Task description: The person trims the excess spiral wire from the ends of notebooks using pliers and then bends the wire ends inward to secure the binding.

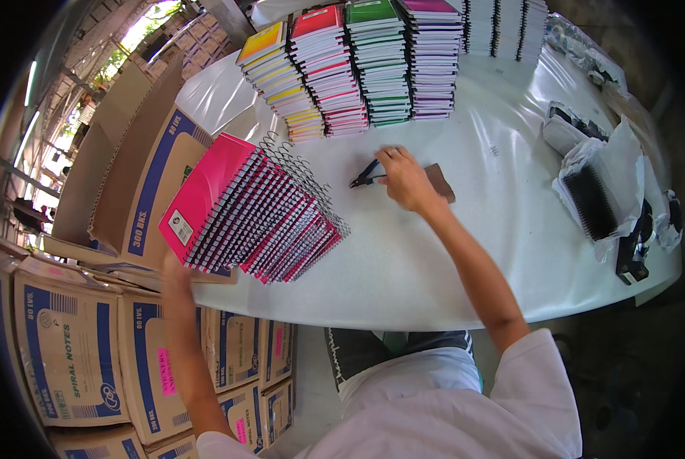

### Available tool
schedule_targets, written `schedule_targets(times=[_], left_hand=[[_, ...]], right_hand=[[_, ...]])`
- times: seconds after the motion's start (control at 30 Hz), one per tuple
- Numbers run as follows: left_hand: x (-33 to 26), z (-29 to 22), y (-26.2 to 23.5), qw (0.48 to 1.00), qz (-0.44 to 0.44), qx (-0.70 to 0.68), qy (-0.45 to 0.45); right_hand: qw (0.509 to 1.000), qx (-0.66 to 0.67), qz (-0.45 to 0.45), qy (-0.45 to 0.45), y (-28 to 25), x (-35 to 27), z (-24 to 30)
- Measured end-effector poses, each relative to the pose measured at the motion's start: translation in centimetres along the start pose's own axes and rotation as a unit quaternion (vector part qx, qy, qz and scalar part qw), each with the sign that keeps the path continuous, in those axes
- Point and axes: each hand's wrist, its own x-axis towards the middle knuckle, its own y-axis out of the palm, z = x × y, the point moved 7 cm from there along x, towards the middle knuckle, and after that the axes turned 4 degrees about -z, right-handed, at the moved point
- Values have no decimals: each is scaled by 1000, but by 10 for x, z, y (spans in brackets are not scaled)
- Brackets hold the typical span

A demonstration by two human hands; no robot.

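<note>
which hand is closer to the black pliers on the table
Right. The right hand is touching the black pliers on the white table; the left hand is apart from them, low beside the pink notebook stack.

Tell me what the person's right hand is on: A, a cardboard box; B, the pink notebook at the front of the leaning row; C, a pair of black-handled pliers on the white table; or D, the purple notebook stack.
C: the right hand rests on the black-handled pliers lying on the white table.
</note>
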Motion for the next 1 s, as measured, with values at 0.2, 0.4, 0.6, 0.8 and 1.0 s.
schedule_targets(times=[0.2,0.4,0.6,0.8,1.0], left_hand=[[-24,-150,-36,943,-131,257,167],[-23,-275,93,780,-7,463,420],[66,-232,163,681,229,631,292],[86,-203,159,738,383,547,100],[73,-231,158,811,404,385,175]], right_hand=[[981,-86,167,-55,37,24,-29],[960,-211,175,59,29,-34,34],[975,-207,30,-69,35,-48,18],[994,10,-22,108,-17,-29,27],[642,723,-36,252,-44,-30,71]])
